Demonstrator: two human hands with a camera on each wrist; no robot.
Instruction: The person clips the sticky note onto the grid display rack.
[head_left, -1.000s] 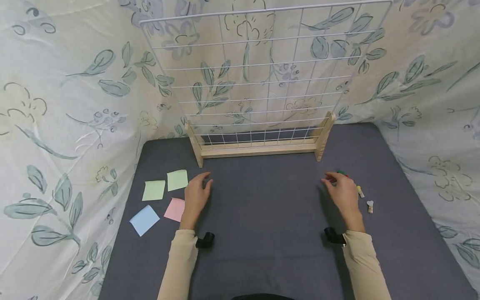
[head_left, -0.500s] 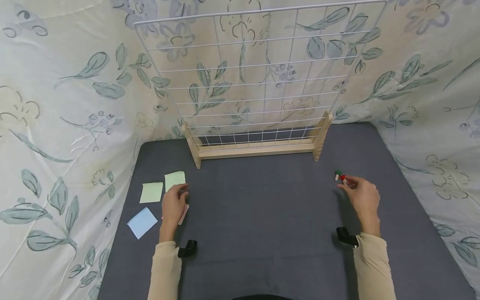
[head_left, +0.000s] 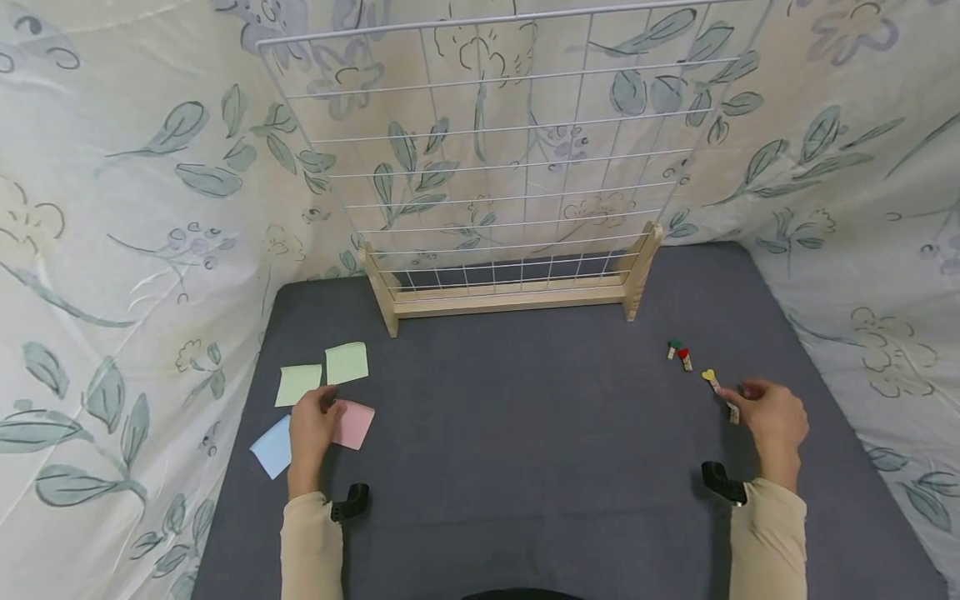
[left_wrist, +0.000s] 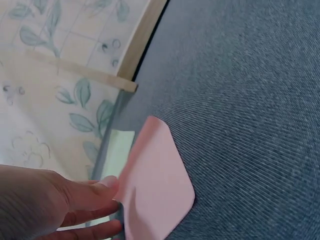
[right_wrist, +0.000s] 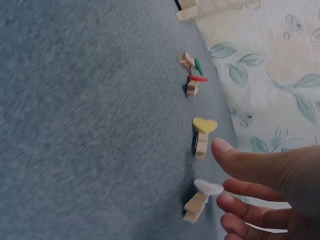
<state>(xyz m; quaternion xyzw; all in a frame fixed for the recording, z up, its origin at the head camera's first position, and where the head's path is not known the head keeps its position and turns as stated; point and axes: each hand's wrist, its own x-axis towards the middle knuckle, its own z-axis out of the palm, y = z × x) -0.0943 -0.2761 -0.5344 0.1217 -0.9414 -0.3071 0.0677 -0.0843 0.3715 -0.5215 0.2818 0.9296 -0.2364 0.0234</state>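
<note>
Blue paper [head_left: 268, 448] lies leftmost on the grey, finely ribbed counter [head_left: 525, 400], its right side hidden by the left hand [head_left: 309, 433]; two matte, squarish green sheets [head_left: 347, 363] lie beyond. The left fingers bend loosely at the curled edge of the pink sheet [head_left: 354, 425]; its near corner is covered, so whether they pinch it I cannot tell. Mid-counter, a pale wooden base [head_left: 517, 300] carries a white wire grid [head_left: 525, 167], its top right corner cut off. Rightward come small wooden clips: green-topped [head_left: 673, 347], red-topped [head_left: 685, 358], yellow-hearted [head_left: 711, 381] and white-hearted [right_wrist: 196, 206], that last heart hidden from the head view. Just beside these, the right hand [head_left: 771, 421] holds nothing, its fingers loosely bent, thumb apart.
</note>
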